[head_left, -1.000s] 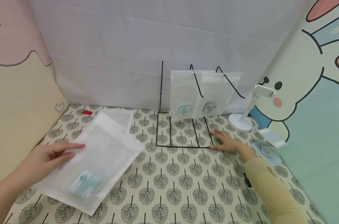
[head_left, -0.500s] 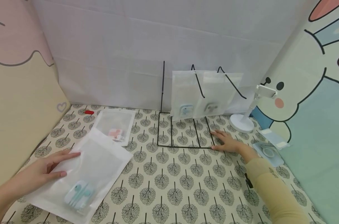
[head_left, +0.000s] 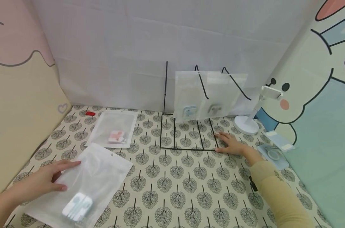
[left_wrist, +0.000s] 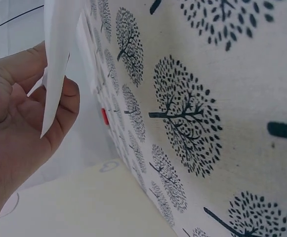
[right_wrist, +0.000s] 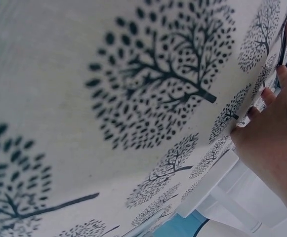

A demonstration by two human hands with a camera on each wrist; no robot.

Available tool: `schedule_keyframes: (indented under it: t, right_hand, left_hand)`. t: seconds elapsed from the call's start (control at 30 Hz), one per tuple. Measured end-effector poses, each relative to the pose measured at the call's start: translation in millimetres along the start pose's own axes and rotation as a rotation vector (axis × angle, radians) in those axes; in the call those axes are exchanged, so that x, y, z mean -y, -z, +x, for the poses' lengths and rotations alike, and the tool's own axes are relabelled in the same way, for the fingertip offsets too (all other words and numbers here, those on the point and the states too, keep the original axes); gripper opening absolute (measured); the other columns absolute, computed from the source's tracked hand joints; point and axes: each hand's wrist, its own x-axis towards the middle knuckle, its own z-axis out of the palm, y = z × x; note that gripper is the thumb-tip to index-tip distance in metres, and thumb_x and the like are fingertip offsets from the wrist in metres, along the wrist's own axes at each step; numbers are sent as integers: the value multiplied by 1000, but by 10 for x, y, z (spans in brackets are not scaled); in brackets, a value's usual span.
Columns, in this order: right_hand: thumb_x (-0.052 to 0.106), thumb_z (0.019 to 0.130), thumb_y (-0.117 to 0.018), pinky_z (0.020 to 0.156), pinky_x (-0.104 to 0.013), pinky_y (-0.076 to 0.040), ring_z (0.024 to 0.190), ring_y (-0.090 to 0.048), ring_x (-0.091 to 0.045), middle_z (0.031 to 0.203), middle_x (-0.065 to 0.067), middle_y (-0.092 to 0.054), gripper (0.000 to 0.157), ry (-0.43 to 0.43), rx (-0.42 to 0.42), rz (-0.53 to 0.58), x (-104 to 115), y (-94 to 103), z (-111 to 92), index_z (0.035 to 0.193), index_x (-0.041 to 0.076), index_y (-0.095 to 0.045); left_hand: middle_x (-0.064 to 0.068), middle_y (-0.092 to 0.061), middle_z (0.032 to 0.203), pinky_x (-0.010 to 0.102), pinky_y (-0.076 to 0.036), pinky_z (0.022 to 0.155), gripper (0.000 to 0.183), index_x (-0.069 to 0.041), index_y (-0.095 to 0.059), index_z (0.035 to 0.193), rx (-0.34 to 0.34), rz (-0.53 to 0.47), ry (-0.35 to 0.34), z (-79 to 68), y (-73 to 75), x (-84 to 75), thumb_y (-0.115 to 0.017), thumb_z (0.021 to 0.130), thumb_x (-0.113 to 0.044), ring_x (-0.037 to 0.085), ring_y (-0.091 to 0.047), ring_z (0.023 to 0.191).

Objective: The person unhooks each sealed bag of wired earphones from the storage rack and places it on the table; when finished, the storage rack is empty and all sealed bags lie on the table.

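Observation:
My left hand [head_left: 47, 179] pinches the left edge of a frosted zip pouch [head_left: 96, 172] at the front left. Inside it shows a white case with light-blue earphones [head_left: 77, 206]. In the left wrist view the pouch edge [left_wrist: 57, 64] passes between thumb and curled fingers. My right hand [head_left: 230, 144] rests at the right side of a black wire rack [head_left: 189, 149], fingertips on its side wire and thumb at the front corner. Two frosted pouches hang on the rack, one with blue-white earphones [head_left: 190, 111], the other with a grey item [head_left: 215, 109].
Behind the held pouch lies another pouch [head_left: 104, 126] with a pink-and-white item [head_left: 116, 136]. A small red object [head_left: 90, 113] is at the back left. Right of the rack stand a white phone stand [head_left: 246, 125] and a pale-blue folding piece with a ring [head_left: 273, 155].
My left hand has drawn the held pouch down and left, toward me, uncovering the pouch with the pink item behind it. My right hand stays at the rack.

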Motion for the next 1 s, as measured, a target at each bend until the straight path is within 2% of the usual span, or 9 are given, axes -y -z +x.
schedule_keyframes:
  t: [0.13,0.23,0.4,0.43,0.5,0.57,0.67,0.8,1.0]
  right_hand:
    - [50,88,-59,100,-77,-12,138,-3,-52,155,-21,-8,83,0,4,11,21,13,-7,151,12,-20]
    - [50,88,-59,101,-77,-12,138,-4,-52,155,-21,-9,83,5,4,11,22,15,-10,151,11,-20]
    - [49,89,-59,102,-76,-12,138,-5,-51,155,-21,-9,82,16,-3,-2,5,6,-2,151,11,-20]
    - [49,89,-59,102,-76,-12,138,-5,-51,155,-21,-10,82,18,-5,-3,0,3,1,150,11,-21]
    - [49,89,-60,102,-76,-12,138,-5,-51,155,-21,-10,82,19,-5,-5,-11,0,9,151,11,-20]
    - [49,88,-60,102,-76,-12,138,-6,-52,155,-21,-10,83,19,-7,-8,-17,-3,16,150,11,-21]
    - [49,88,-60,102,-76,-11,137,-6,-52,155,-22,-10,83,18,-8,-11,-24,-5,22,150,11,-21]
    - [48,89,-60,102,-76,-10,137,-5,-52,155,-22,-9,82,19,-7,-10,-16,7,19,150,10,-21]
    - [47,89,-60,102,-76,-10,137,-5,-52,155,-22,-9,82,17,-4,-2,15,18,5,150,10,-21]
  left_hand:
    - [12,-50,125,18,-35,56,82,-10,-47,139,35,38,55,0,-18,44,-81,66,-28,-1,-36,70]
    - [21,-52,121,18,-37,60,87,-4,-46,138,78,81,107,1,-22,86,-81,64,-35,-2,-37,74]
    - [3,-47,90,19,-33,55,91,0,-47,135,115,108,161,2,-64,140,-81,62,-41,1,-34,69]
    - [2,-47,89,19,-33,54,92,0,-48,136,116,110,169,6,-70,146,-81,62,-43,2,-34,69]
    - [10,-56,97,23,-43,62,94,-2,-48,136,115,106,181,14,-83,156,-81,61,-47,6,-47,79]
    - [20,-59,109,33,-49,70,96,-4,-47,137,121,105,194,28,-92,166,-80,60,-52,17,-55,91]
    - [19,-61,103,35,-49,72,97,-6,-43,140,167,92,221,58,-94,170,-78,63,-54,22,-55,91]
    - [1,-45,76,20,-36,54,94,-6,-38,142,215,60,246,98,-105,149,-78,68,-49,7,-39,64]
    - [2,-41,71,23,-40,41,94,-6,-33,144,259,-19,277,133,-102,98,-77,71,-46,6,-39,44]
